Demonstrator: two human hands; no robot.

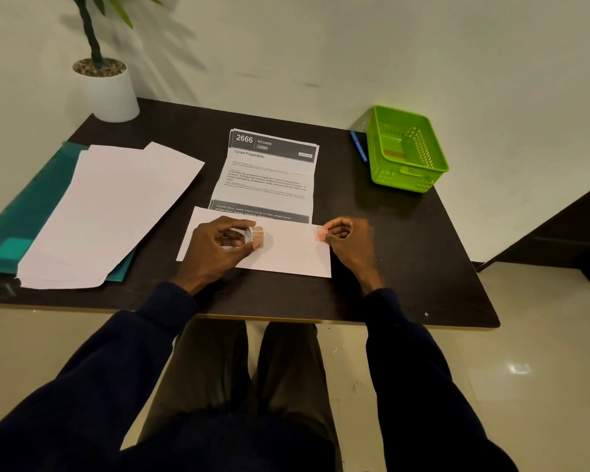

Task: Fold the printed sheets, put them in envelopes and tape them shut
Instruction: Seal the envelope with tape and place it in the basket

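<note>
1. Now your left hand [218, 243] grips the tape roll [254, 235] on the envelope [286, 257], lying near the dark table's [389, 267] front edge.
2. Your right hand [346, 238] pinches the tape end [321, 233] at the envelope's right edge.
3. Printed sheets [269, 175] lie just behind.

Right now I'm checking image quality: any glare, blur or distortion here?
Head view: wide-angle bending bows the table edge; glare spot on the floor; plant leaves smeared; small print on the printed sheet is soft; left hand and right hand sharp.
</note>
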